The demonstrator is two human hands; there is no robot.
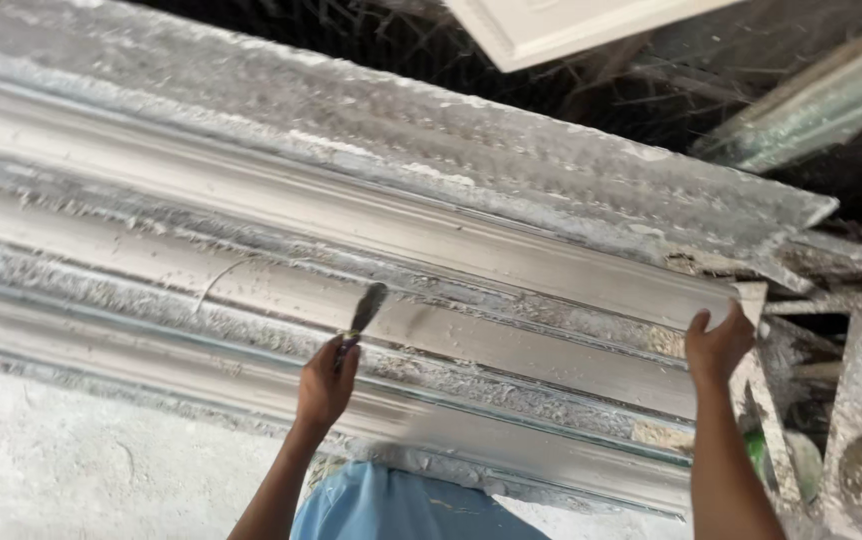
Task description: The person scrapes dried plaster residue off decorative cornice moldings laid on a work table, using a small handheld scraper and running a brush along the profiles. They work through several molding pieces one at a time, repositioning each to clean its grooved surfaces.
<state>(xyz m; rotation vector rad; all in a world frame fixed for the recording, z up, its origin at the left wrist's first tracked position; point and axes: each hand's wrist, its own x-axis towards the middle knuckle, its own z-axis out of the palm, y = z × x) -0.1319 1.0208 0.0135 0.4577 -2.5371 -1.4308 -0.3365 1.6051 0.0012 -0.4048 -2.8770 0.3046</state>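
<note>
left hand (326,385), clamped on the scraper (365,311), should run flat along the mould (431,300); right hand (719,345), fingers closed over its end at right of frame, steadies it.

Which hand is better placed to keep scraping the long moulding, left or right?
Left, probably. The left hand already holds the scraper with its blade on the grey moulding mid-length. The right hand rests at the moulding's end beside a white end piece, and appears only to steady it.
</note>
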